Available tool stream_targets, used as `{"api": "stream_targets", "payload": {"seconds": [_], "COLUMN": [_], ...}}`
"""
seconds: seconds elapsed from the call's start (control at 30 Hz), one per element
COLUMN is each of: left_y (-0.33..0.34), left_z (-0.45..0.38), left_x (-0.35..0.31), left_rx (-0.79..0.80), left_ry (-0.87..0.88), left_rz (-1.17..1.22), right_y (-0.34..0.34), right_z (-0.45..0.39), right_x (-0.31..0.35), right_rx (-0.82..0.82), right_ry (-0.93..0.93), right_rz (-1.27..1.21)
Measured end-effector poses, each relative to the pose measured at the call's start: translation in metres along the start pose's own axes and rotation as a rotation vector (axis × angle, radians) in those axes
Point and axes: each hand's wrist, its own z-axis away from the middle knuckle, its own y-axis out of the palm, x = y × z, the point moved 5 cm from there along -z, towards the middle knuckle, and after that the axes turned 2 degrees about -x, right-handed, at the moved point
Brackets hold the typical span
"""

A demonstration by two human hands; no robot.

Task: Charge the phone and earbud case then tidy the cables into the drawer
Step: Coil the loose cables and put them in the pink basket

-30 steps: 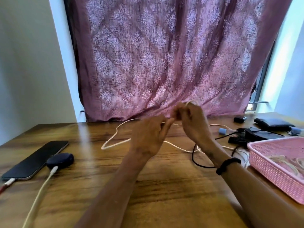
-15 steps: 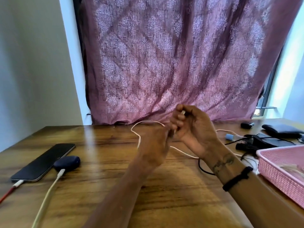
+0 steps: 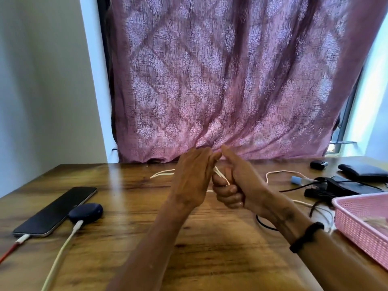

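Above the middle of the wooden table [image 3: 130, 244], my right hand [image 3: 235, 183] grips folded strands of a white cable [image 3: 219, 174] in its curled fingers. My left hand [image 3: 192, 181] is right beside it, its fingers on the same cable. A loop of that cable [image 3: 161, 174] lies on the table behind my left hand. At the left lies a dark phone [image 3: 56, 210] with a red-and-white cable [image 3: 17, 242] plugged in. Beside the phone sits a navy earbud case [image 3: 87, 212] with a white cable [image 3: 63, 250] plugged in.
A pink mesh basket [image 3: 361, 225] stands at the right edge with pale cable inside. Behind it lie black cables and a black adapter [image 3: 340, 186], a blue-tipped plug [image 3: 296, 180], a black wallet [image 3: 363, 170] and a small black case [image 3: 319, 164]. A purple curtain [image 3: 226, 80] hangs behind the table.
The cable loop on the table has shrunk as more of it was gathered into my right hand. My left hand has come up against my right hand.
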Motion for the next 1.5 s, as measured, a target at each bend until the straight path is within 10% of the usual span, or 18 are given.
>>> {"api": "stream_targets", "payload": {"seconds": [0.1, 0.27, 0.77, 1.1, 1.27, 1.5], "left_y": [0.011, 0.046, 0.007, -0.02, -0.014, 0.021], "left_z": [0.005, 0.027, 0.006, -0.007, -0.008, 0.012], "left_x": [0.011, -0.014, -0.019, -0.012, -0.008, -0.009], "left_rx": [0.028, 0.32, 0.135, 0.017, -0.012, 0.152], "left_ry": [-0.18, -0.034, 0.177, 0.058, -0.009, -0.054], "left_rz": [0.246, 0.053, -0.145, -0.204, -0.02, 0.031], "right_y": [0.01, -0.019, -0.059, -0.007, 0.007, -0.018], "right_z": [0.018, 0.023, -0.01, -0.002, 0.006, 0.01], "right_x": [0.021, 0.044, 0.01, 0.003, 0.017, 0.048], "right_rx": [0.28, 0.073, -0.592, 0.032, 0.329, 0.067], "right_ry": [-0.09, -0.498, -0.618, -0.11, -0.135, -0.532], "right_rz": [-0.395, -0.647, 0.767, 0.006, -0.353, -0.503]}}
